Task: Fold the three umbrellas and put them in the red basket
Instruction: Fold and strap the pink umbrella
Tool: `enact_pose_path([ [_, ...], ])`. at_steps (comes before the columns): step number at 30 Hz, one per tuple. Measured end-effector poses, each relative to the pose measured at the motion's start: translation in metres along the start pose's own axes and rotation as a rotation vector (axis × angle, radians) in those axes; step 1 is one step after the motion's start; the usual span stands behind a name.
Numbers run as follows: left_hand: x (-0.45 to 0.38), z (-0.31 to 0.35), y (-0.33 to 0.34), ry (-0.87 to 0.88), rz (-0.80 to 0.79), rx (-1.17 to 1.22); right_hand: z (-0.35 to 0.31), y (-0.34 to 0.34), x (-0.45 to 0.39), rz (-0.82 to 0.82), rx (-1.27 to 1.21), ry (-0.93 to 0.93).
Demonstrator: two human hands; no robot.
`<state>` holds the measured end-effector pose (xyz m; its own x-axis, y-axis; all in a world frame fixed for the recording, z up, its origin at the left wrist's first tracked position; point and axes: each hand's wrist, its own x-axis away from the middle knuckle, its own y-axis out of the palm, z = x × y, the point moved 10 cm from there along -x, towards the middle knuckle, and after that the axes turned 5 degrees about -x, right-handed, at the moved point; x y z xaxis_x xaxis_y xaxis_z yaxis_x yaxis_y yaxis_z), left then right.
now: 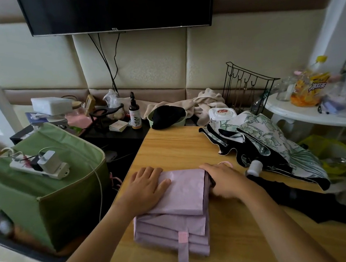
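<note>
Under your palms, the lilac umbrella point(175, 197) is smooth matt cloth, folded in soft pleats, lying on a pale wood-grain table point(176, 149) with a light sheen. Beside it, the leaf-print umbrella point(270, 139) is thin printed fabric lined in black. The green storage box point(68, 207) looks like matt woven cloth; the rack point(247, 88) is black wire.

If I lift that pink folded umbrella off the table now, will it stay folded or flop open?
The pink umbrella will probably flop: its fabric lies in loose stacked pleats that the left hand presses flat. Its strap hangs unfastened over the table edge, so the folds likely spread. It looks light.
</note>
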<state>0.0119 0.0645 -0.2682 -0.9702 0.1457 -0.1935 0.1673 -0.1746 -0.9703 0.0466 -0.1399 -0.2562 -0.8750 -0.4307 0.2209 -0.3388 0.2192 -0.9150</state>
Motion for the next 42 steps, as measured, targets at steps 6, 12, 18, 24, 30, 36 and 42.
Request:
enact_pose_path([
  [6,-0.001,-0.004,0.017,0.068,-0.198,-0.024,-0.008,0.009,-0.009,0.030,0.115,0.002],
  [12,0.001,-0.006,0.023,0.100,-0.224,-0.063,-0.014,-0.004,-0.012,0.131,0.146,-0.040],
  [18,0.000,-0.003,0.013,0.098,-0.061,-0.141,-0.007,-0.015,-0.011,0.133,-0.032,-0.029],
  [24,-0.003,0.002,0.007,0.111,0.078,-0.197,-0.010,0.005,-0.012,-0.072,0.143,0.020],
  [30,-0.007,-0.001,0.010,0.091,0.027,-0.194,-0.012,0.008,-0.014,-0.042,0.156,0.029],
  [36,-0.003,-0.005,0.019,0.087,-0.152,-0.149,-0.010,0.002,-0.009,-0.134,0.081,0.044],
  [42,0.005,-0.003,0.024,0.071,-0.301,0.012,-0.045,-0.044,-0.007,0.292,-0.230,-0.107],
])
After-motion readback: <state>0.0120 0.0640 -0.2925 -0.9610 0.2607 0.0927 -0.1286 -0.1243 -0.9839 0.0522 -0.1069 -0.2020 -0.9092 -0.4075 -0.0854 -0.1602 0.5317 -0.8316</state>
